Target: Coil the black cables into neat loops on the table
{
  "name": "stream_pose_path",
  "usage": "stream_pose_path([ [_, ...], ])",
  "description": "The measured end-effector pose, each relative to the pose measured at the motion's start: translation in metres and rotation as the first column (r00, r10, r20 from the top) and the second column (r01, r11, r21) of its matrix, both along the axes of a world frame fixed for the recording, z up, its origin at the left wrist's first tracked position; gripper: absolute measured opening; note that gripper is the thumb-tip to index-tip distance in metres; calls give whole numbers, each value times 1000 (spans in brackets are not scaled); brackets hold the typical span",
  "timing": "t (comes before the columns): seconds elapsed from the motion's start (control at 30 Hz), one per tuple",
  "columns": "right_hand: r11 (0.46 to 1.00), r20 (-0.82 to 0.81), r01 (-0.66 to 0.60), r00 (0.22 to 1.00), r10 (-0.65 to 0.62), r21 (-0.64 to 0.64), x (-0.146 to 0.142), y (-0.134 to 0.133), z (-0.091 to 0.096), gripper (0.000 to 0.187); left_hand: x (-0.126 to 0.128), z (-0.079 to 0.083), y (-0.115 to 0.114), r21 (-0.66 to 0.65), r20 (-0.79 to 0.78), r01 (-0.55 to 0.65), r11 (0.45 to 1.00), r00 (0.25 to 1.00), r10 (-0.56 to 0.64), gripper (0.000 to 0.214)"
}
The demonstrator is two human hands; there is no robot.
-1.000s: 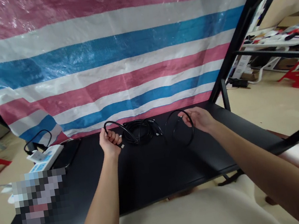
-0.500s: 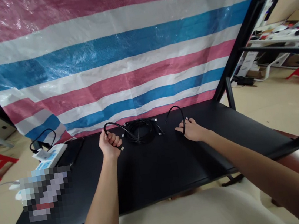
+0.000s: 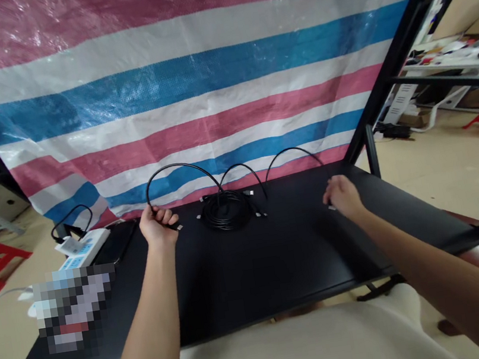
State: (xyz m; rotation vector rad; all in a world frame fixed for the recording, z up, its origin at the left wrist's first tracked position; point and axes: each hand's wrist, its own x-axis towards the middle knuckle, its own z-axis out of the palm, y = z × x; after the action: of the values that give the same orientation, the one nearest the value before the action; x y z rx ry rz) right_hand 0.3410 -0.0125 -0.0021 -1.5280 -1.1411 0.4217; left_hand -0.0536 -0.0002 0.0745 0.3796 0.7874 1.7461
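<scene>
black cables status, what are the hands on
Left hand: grip shut on black cable. Right hand: by a cable end, grip unclear. Coil on black desk. White power strip off left.

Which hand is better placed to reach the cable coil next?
Left, probably: the left hand is nearer the coil, though it grips a black cable. The right hand sits farther out along the table.

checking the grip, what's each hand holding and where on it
The left hand grips a black cable just behind its plug. The right hand seems to pinch another black cable at its plug end, mostly hidden by the fingers.
</scene>
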Motion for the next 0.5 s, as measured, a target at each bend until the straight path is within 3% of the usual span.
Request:
stream_pose_path([
  [0.03,997,-186,68,981,-63,23,5,2,7,27,-4,1,1,5,12,-4,1000,1000,3,30],
  [0.1,992,-487,128,867,-105,13,14,3,25,29,-13,1,4,6,36,-22,1000,999,21,30],
  [0.2,984,-575,178,806,-140,9,23,-3,53,25,-27,-3,6,-51,88,-89,995,992,93,30],
  [0.33,893,-780,440,526,-340,-93,31,-17,78,25,-50,-15,9,-170,170,-206,964,957,234,31],
  [0.4,872,-753,477,533,-386,-109,38,-23,84,27,-64,-22,11,-185,183,-235,954,946,268,32],
  [0.5,916,-554,401,768,-321,26,51,-27,85,33,-84,-33,15,-62,111,-138,988,983,145,31],
])
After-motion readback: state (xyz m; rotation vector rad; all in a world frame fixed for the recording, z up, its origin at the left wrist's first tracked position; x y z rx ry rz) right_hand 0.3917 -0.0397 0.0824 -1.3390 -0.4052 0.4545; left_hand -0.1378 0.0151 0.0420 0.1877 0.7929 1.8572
